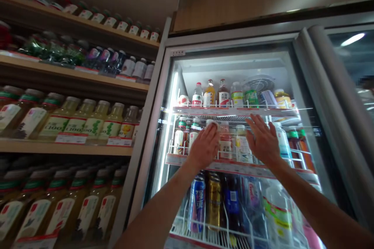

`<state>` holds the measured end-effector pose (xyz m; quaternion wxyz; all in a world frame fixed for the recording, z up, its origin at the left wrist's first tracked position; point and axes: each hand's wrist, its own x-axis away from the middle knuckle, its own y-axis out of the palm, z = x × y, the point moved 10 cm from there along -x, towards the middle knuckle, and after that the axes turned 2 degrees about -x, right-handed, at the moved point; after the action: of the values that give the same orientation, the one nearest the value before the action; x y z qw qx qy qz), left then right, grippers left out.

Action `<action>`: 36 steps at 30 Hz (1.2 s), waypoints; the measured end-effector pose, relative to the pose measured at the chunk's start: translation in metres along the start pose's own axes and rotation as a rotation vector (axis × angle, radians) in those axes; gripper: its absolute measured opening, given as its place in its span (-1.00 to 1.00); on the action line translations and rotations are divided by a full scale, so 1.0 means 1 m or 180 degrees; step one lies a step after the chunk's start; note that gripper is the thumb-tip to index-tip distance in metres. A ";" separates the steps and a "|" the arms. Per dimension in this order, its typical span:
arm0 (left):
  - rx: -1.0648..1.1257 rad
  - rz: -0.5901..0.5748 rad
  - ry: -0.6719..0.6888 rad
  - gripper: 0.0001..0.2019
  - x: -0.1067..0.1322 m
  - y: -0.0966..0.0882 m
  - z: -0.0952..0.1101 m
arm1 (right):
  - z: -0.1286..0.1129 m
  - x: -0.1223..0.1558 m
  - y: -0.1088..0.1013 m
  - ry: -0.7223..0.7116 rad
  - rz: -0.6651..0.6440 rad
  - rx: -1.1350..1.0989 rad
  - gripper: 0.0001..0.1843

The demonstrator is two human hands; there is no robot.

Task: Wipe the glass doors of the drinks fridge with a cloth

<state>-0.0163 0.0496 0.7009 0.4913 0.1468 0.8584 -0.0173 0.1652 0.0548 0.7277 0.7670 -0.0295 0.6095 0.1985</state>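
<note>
Both my arms stretch up toward a lit drinks fridge whose glass front carries faint reflections. My left hand is raised over the middle shelf, its fingers lying flat and close together. A pale, round shape, perhaps a bottle cap, shows at its fingertips. To its right, my right hand has its palm forward and fingers apart, with nothing in it. Whether either hand touches the glass, I cannot tell. Between the hands, a reddish bottle and a yellow-labelled bottle stand on the middle shelf, partly hidden.
Several bottles, including a red-capped bottle, line the top fridge shelf. Below my hands stand a blue can and a gold can behind a wire rail. Wooden shelves of bottles fill the left; a metal door handle slants at right.
</note>
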 end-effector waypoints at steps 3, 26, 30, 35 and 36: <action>-0.0074 0.0151 -0.0212 -0.59 0.008 -0.011 -0.023 | 0.000 0.000 0.000 0.0028 -0.0001 -0.0021 -0.57; -0.0153 0.0196 -0.0876 -0.58 0.041 -0.026 -0.042 | 0.003 0.000 -0.001 0.0084 -0.0101 -0.0137 -0.58; -0.0348 0.0467 -0.1423 -0.58 0.043 -0.034 -0.056 | 0.004 0.002 -0.001 0.0002 0.0054 -0.0183 -0.54; -0.0064 0.0020 -0.0756 -0.59 0.030 -0.014 -0.026 | 0.004 0.002 -0.001 -0.0028 0.0189 -0.0137 -0.51; -0.0138 0.0149 -0.1033 -0.58 0.031 -0.017 -0.033 | 0.004 0.002 -0.001 -0.0016 0.0163 -0.0108 -0.52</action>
<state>-0.0636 0.0462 0.6895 0.6268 0.1514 0.7643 -0.0109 0.1697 0.0552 0.7267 0.7626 -0.0264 0.6047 0.2284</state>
